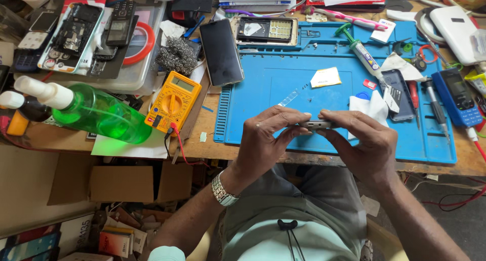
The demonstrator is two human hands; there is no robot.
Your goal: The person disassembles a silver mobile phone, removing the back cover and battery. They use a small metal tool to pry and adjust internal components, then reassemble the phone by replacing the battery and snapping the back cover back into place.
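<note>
Head view: green spray bottle holds liquid.

I see a matt blue rubbery mat on a worn wooden bench — glossy green plastic bottle left, rough steel wool far, dull metal phone frame near.

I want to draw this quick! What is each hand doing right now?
Left hand: closed on the left end of a small grey phone.
Right hand: closed on the right end of the same phone.
</note>
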